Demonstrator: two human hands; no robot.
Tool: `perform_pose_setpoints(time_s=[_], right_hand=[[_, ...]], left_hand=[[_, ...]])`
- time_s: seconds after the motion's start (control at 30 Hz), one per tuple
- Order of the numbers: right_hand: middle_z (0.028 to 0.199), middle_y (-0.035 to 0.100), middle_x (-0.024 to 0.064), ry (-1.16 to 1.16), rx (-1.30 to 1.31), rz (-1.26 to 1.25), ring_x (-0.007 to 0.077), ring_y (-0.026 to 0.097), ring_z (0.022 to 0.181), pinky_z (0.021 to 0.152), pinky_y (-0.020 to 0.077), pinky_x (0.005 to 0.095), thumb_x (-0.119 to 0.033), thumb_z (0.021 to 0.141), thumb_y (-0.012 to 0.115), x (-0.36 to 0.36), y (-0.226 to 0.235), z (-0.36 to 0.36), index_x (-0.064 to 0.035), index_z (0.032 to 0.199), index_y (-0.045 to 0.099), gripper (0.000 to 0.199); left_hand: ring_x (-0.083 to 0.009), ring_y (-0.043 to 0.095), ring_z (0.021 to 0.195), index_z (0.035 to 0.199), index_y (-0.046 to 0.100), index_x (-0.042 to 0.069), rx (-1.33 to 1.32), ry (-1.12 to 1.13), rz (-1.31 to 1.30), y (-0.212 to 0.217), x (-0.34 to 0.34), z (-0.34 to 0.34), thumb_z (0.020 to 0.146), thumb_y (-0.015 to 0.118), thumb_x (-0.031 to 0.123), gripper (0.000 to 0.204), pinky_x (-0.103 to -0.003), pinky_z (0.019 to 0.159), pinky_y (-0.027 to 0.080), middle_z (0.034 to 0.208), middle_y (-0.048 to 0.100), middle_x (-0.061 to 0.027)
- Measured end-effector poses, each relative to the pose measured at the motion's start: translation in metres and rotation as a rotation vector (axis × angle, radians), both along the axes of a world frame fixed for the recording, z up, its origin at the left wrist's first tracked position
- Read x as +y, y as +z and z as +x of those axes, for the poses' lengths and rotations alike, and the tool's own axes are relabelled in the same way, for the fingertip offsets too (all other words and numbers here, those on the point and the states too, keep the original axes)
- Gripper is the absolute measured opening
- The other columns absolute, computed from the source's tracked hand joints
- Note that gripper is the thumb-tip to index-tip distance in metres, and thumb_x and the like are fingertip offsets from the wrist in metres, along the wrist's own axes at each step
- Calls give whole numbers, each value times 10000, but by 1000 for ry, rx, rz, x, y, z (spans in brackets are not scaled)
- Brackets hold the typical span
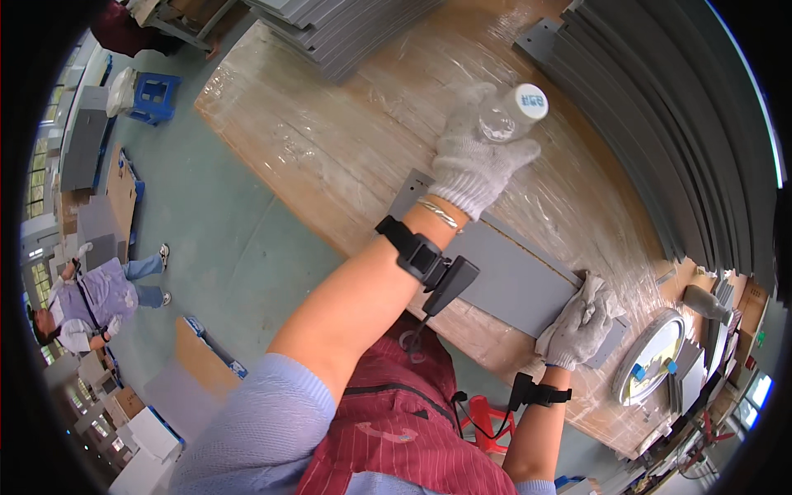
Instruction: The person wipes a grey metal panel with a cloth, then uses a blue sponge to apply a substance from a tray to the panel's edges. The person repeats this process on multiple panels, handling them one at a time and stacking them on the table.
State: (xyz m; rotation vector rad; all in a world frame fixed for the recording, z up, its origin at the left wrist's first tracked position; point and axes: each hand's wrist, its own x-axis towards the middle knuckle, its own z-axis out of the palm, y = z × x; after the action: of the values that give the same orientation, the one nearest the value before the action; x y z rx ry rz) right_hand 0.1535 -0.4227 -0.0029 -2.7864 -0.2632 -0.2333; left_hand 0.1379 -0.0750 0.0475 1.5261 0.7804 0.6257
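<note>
My left hand (478,157), in a pale knitted glove, is closed around a clear plastic bottle (500,120) with a white cap. It is above the table, past the far edge of a long grey board (503,272). My right hand (571,340), gloved too, is closed on a bunched whitish cloth (596,299) and rests at the board's right end. My left forearm crosses over the board and hides part of its left side. A narrow brownish strip runs along the board's far edge.
Plastic film covers the wooden table (330,165). Grey panels (346,37) are stacked at the far side, with more long panels (660,124) at right. A round white-rimmed object (624,375) lies near the right edge. Another person (99,297) is at far left, near a blue stool (153,97).
</note>
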Motion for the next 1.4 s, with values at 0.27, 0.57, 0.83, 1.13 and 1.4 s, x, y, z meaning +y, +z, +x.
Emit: perform_pose_setpoints(time_s=[0.27, 0.57, 0.83, 1.13, 1.4], right_hand=[[1172, 646, 200, 45, 82, 28, 352, 604, 1110, 981, 458, 450, -189, 928, 607, -3, 2, 1, 19, 1214, 647, 356], [1159, 624, 216, 48, 81, 141, 378, 593, 1096, 982, 455, 449, -190, 920, 630, -3, -1, 3, 5, 1261, 637, 393], [1154, 626, 214, -19, 58, 115, 370, 601, 1091, 970, 462, 451, -190, 898, 644, -10, -4, -4, 4, 1181, 652, 343], [1112, 639, 223, 111, -131, -12, 420, 605, 1070, 936, 476, 500, -246, 891, 641, -8, -10, 4, -11, 1177, 661, 371], [761, 563, 100, 239, -172, 94, 260, 536, 728, 679, 427, 394, -107, 943, 571, 33, 44, -4, -112, 997, 742, 179]], left_hand=[[-199, 699, 954, 1162, 632, 74, -330, 147, -1245, -15, -87, -53, 920, 703, 118, 255, -356, 839, 599, 998, 706, -65], [-215, 694, 1024, 1105, 667, 101, -626, 114, -1729, -24, -86, -78, 980, 639, 156, 140, -367, 934, 576, 1083, 711, -59], [-209, 696, 1030, 1131, 653, 91, -547, 65, -1734, -27, -80, -85, 970, 659, 162, 176, -361, 907, 576, 1085, 712, -63], [-225, 646, 1041, 1238, 562, 63, -216, -26, -71, 22, -51, 4, 802, 861, 220, 551, -342, 926, 537, 1154, 636, -67], [-346, 566, 1252, 1367, 509, 34, 87, -222, 255, -24, -51, 8, 806, 828, 305, 699, -401, 1080, 454, 1315, 589, -181]])
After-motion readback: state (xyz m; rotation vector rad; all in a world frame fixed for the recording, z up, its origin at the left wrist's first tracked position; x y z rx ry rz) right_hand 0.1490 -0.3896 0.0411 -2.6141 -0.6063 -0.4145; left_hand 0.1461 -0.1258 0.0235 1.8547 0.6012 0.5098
